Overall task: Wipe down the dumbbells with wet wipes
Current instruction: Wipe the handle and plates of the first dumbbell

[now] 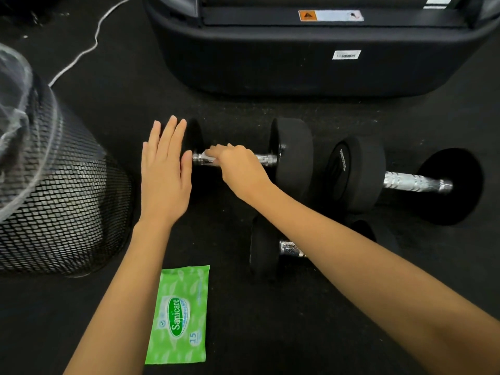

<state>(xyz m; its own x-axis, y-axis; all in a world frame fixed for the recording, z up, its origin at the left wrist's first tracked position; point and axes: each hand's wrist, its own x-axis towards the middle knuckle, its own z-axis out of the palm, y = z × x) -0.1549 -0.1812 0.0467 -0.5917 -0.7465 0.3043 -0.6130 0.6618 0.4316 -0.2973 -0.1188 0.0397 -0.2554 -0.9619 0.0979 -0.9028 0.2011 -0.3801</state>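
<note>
Three black dumbbells with chrome handles lie on the dark floor. My right hand [238,166] curls round the handle of the middle dumbbell [293,155], with a white wet wipe [207,158] pinched against the chrome. My left hand [165,169] is flat with straight fingers, pressed against that dumbbell's left weight [196,133], most of which it hides. A second dumbbell [405,180] lies to the right. A third dumbbell [263,247] lies nearer me, partly under my right forearm. A green pack of wet wipes [180,315] lies flat by my left forearm.
A black mesh bin [62,207] with a clear liner stands at the left. A large black machine base [297,63] fills the far side, close behind the dumbbells. A white cable [89,47] runs over the floor at the far left.
</note>
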